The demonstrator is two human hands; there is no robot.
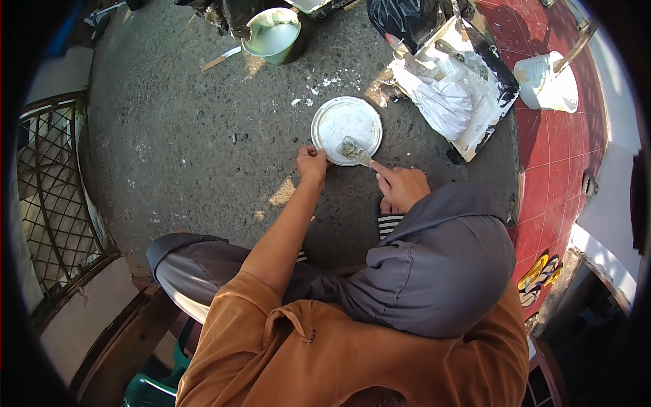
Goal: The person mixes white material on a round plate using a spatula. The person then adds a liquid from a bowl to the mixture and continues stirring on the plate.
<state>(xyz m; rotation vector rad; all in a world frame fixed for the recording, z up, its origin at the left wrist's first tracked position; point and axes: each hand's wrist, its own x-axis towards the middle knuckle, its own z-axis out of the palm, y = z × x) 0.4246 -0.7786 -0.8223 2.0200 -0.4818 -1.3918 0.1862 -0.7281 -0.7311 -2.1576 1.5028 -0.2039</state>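
A round white bucket lid (336,122) lies on the rough grey ground in front of me, its inner face smeared with white. My left hand (311,164) pinches the lid's near left rim. In my right hand (403,186) is a putty knife (357,150), gripped by its handle with the forefinger stretched along it. Its dirty, crusted blade rests on the near right part of the lid. White flakes lie scattered on the ground just beyond the lid.
A pale green broken-rimmed bucket (272,41) stands far ahead, a wooden-handled knife-like tool (221,59) beside it. To the right lies a paint-stained sheet with white cloth (442,105). A white bucket (548,83) with a stick stands on red tiles (536,146); sandals (539,277) lie nearer.
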